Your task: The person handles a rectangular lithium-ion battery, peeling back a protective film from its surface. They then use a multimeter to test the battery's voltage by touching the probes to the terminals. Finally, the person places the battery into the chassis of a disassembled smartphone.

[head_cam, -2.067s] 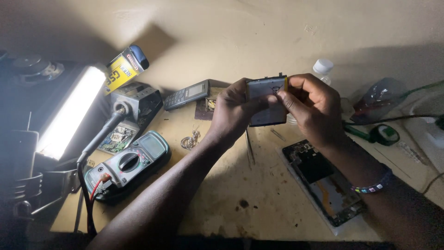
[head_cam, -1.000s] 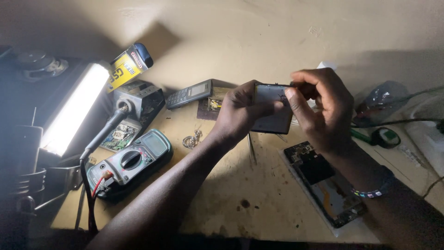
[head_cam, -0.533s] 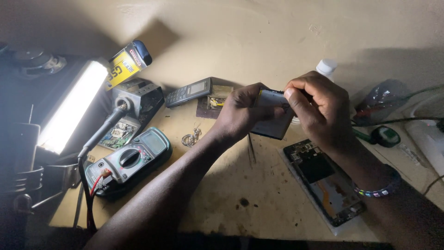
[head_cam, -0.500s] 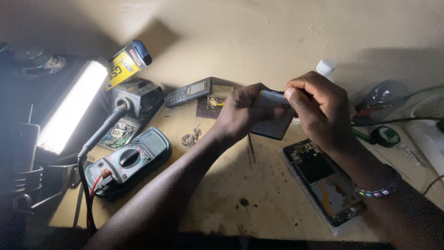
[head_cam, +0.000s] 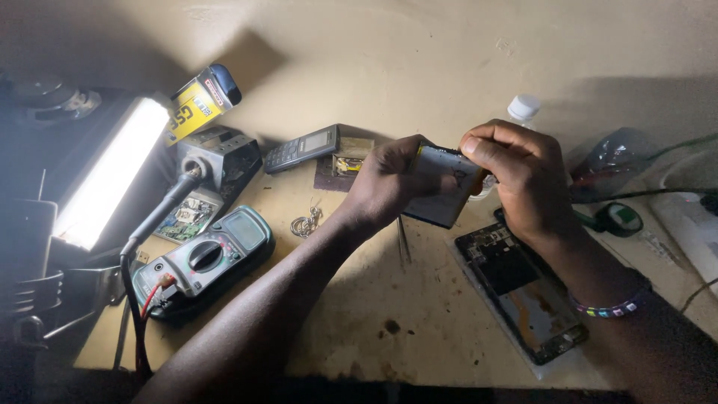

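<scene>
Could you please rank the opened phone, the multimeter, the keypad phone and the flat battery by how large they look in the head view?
1. multimeter and opened phone, too alike to rank
2. flat battery, partly covered by the hands and nearer the camera, so unsure
3. keypad phone

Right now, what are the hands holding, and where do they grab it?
Both hold a flat grey battery pack: left hand at its left edge, right hand pinching its top right corner.
</scene>
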